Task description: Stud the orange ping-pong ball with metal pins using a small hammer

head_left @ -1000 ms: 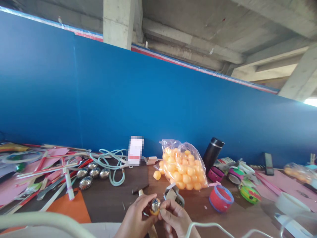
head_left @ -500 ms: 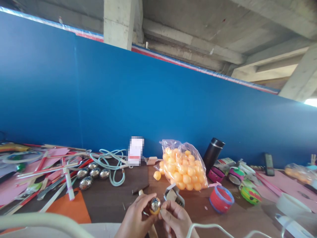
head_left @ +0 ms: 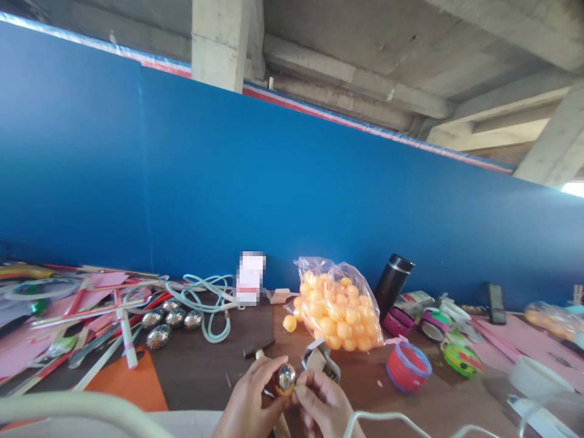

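A small ball (head_left: 286, 378), shiny silver on top with an orange rim below, sits between the thumb and fingers of my left hand (head_left: 255, 392). My right hand (head_left: 322, 398) is closed in a pinch at the ball's right side; what its fingertips hold is too small to make out. Beneath my hands lies a hammer (head_left: 258, 350), its handle partly hidden by my left hand. Just beyond my right hand is an open container (head_left: 323, 359) with small contents. A single orange ball (head_left: 289, 323) rests farther back, beside a clear bag (head_left: 340, 307) full of similar balls.
Several silver balls (head_left: 159, 336) lie left, near a coiled pale-blue cord (head_left: 216, 325) and piled strips. At the right stand a black flask (head_left: 393, 286) and a red tape roll (head_left: 408, 367). A white cable (head_left: 387, 416) crosses the near edge.
The ball has turned slightly in my left hand, with a little more silver showing. Both hands stay in nearly the same place.
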`<state>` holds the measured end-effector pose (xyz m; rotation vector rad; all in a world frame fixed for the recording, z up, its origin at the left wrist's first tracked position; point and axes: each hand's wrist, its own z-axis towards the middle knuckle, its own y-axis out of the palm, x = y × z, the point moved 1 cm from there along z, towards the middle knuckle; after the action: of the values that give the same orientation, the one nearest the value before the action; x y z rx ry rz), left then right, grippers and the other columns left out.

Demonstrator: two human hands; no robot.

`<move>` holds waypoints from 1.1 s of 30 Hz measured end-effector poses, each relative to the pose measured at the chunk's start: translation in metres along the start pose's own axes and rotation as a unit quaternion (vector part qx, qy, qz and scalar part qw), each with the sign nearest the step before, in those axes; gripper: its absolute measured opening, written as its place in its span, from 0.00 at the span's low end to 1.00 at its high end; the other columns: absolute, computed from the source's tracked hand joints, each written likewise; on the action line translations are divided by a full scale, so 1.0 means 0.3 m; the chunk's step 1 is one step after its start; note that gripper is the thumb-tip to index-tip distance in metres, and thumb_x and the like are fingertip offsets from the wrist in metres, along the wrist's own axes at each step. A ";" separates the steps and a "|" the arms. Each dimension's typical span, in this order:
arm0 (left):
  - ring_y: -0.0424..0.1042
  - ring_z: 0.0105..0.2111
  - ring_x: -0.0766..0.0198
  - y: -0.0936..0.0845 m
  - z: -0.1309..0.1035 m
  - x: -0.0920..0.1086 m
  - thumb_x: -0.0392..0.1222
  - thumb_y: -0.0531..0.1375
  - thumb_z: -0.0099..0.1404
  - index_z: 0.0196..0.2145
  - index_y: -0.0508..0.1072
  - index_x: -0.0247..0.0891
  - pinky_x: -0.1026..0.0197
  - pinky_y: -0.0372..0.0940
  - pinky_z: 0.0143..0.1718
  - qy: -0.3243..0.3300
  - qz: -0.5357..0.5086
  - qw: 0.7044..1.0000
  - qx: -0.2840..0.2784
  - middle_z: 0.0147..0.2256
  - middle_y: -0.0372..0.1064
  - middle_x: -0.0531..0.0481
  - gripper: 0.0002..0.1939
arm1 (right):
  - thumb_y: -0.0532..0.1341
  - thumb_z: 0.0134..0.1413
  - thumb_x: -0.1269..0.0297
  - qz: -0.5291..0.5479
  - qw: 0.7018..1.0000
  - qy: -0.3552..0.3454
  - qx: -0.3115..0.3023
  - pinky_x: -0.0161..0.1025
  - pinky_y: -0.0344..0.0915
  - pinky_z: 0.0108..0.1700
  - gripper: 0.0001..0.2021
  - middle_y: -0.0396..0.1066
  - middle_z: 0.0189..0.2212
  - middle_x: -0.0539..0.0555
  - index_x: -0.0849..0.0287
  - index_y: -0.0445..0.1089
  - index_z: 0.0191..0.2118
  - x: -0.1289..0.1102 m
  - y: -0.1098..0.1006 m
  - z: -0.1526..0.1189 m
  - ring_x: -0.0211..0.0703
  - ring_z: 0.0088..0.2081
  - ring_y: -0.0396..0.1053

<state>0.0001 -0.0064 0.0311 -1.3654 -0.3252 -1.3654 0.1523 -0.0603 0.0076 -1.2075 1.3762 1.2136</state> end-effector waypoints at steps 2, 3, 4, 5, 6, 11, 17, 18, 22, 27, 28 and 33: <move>0.71 0.41 0.60 0.001 0.000 -0.003 0.36 0.60 0.53 0.45 0.71 0.39 0.64 0.65 0.42 0.001 0.003 1.000 -0.001 0.43 0.72 0.45 0.20 | 0.60 0.45 0.48 0.028 1.000 0.001 -0.003 0.26 0.44 0.12 0.17 0.55 0.09 0.38 0.57 0.59 0.27 0.004 -0.001 0.001 0.25 0.09 0.48; 0.71 0.40 0.60 0.003 0.000 -0.006 0.36 0.60 0.52 0.46 0.70 0.39 0.65 0.65 0.42 0.003 0.002 1.000 -0.001 0.43 0.72 0.45 0.20 | 0.61 0.44 0.48 0.041 0.999 0.004 -0.002 0.26 0.44 0.12 0.17 0.55 0.09 0.38 0.57 0.59 0.27 0.006 -0.002 0.001 0.25 0.09 0.48; 0.71 0.40 0.61 0.005 0.000 -0.010 0.36 0.61 0.52 0.46 0.70 0.39 0.65 0.65 0.42 0.005 0.001 1.000 -0.001 0.43 0.72 0.45 0.21 | 0.62 0.44 0.49 0.047 0.999 0.004 -0.001 0.25 0.44 0.12 0.17 0.56 0.09 0.38 0.57 0.59 0.27 0.008 -0.004 0.002 0.25 0.09 0.48; 0.72 0.40 0.61 0.007 0.000 -0.014 0.37 0.61 0.53 0.46 0.70 0.39 0.65 0.66 0.41 0.008 0.000 1.000 -0.001 0.43 0.71 0.45 0.21 | 0.62 0.44 0.49 0.052 0.999 0.005 0.000 0.25 0.44 0.12 0.17 0.56 0.09 0.38 0.57 0.59 0.27 0.010 -0.005 0.003 0.25 0.09 0.49; 0.72 0.39 0.61 0.009 0.000 -0.019 0.37 0.61 0.53 0.46 0.70 0.40 0.65 0.66 0.41 0.009 -0.001 1.000 -0.001 0.43 0.71 0.45 0.21 | 0.62 0.44 0.50 0.056 0.998 0.006 0.003 0.25 0.44 0.12 0.17 0.58 0.10 0.38 0.58 0.59 0.27 0.012 -0.008 0.004 0.24 0.09 0.49; 0.72 0.38 0.60 0.013 -0.001 -0.028 0.39 0.61 0.53 0.45 0.70 0.42 0.63 0.67 0.40 0.016 -0.007 1.000 0.007 0.42 0.72 0.45 0.20 | 0.64 0.42 0.52 0.087 0.996 -0.006 -0.002 0.25 0.45 0.11 0.17 0.65 0.16 0.42 0.60 0.61 0.27 0.017 -0.013 0.011 0.22 0.09 0.50; 0.72 0.38 0.59 0.010 0.000 -0.021 0.40 0.61 0.53 0.45 0.71 0.41 0.63 0.66 0.41 0.019 -0.018 1.000 0.005 0.42 0.72 0.45 0.20 | 0.63 0.43 0.50 0.070 0.997 -0.014 -0.022 0.25 0.43 0.11 0.17 0.56 0.08 0.38 0.59 0.62 0.26 0.006 -0.005 0.009 0.24 0.09 0.49; 0.72 0.38 0.59 0.009 0.001 -0.020 0.40 0.61 0.53 0.45 0.71 0.41 0.63 0.66 0.41 0.016 -0.020 1.000 0.003 0.42 0.72 0.45 0.20 | 0.63 0.43 0.50 0.068 0.997 -0.013 -0.021 0.25 0.43 0.11 0.17 0.56 0.08 0.38 0.59 0.62 0.26 0.005 -0.005 0.007 0.24 0.09 0.48; 0.72 0.39 0.60 0.006 0.001 -0.011 0.40 0.62 0.52 0.45 0.71 0.41 0.64 0.66 0.40 0.007 -0.027 1.000 0.004 0.41 0.72 0.45 0.19 | 0.64 0.42 0.50 0.061 0.998 -0.009 -0.014 0.24 0.44 0.11 0.17 0.59 0.10 0.39 0.59 0.61 0.26 -0.004 -0.004 0.002 0.23 0.09 0.50; 0.72 0.38 0.60 0.006 -0.001 -0.011 0.37 0.62 0.52 0.45 0.71 0.41 0.64 0.66 0.40 0.005 -0.034 0.999 0.006 0.41 0.72 0.47 0.20 | 0.63 0.43 0.50 0.055 0.998 -0.016 -0.015 0.23 0.45 0.11 0.17 0.59 0.10 0.39 0.59 0.60 0.26 -0.016 -0.001 -0.003 0.23 0.09 0.51; 0.71 0.38 0.60 0.006 -0.002 -0.011 0.36 0.62 0.51 0.45 0.71 0.41 0.64 0.65 0.41 0.006 -0.036 0.999 0.007 0.41 0.72 0.47 0.20 | 0.63 0.43 0.50 0.053 0.998 -0.017 -0.016 0.23 0.45 0.11 0.17 0.59 0.10 0.39 0.59 0.60 0.27 -0.017 0.000 -0.004 0.23 0.09 0.51; 0.71 0.39 0.61 0.005 -0.003 -0.009 0.37 0.62 0.52 0.44 0.71 0.42 0.64 0.65 0.41 0.012 -0.047 0.999 0.011 0.41 0.72 0.48 0.19 | 0.63 0.43 0.51 0.060 0.998 -0.007 -0.014 0.23 0.47 0.11 0.17 0.57 0.09 0.38 0.59 0.59 0.27 -0.011 0.004 -0.005 0.23 0.09 0.51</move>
<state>0.0000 -0.0062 0.0279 -1.3288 -0.3919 -1.4497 0.1513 -0.0614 0.0113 -1.1478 1.4425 1.3269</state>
